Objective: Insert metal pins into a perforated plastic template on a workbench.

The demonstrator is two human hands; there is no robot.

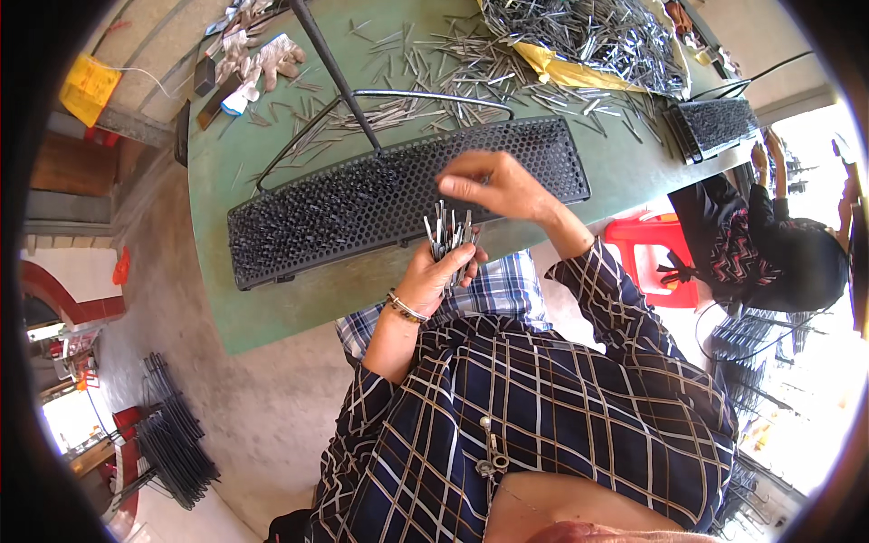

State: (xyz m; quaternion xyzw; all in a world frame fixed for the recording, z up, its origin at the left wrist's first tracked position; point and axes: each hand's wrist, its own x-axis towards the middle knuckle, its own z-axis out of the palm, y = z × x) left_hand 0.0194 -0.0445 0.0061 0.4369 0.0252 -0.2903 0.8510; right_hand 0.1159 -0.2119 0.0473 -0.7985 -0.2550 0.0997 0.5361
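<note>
My left hand [444, 270] is closed round a bunch of thin metal strips [449, 226], their ends fanned upward. It is at the near edge of a long black rack [418, 192] perforated with rows of holes. Small dark pieces [299, 222] stand packed in the holes at the rack's left part; fewer show toward the middle. Over the rack, right of its centre, hovers my right hand [502, 188]. Its fingers are curled together toward the thumb; whatever they pinch, if anything, cannot be made out.
Loose strips lie scattered over the green table [213, 271]. A large heap of strips [588, 41] rests on yellow sacking at the back right. Gloves [272, 61] lie at the far left. A dark post [335, 68] rises behind the rack. At right, another person [760, 240] sits near a red stool [647, 249].
</note>
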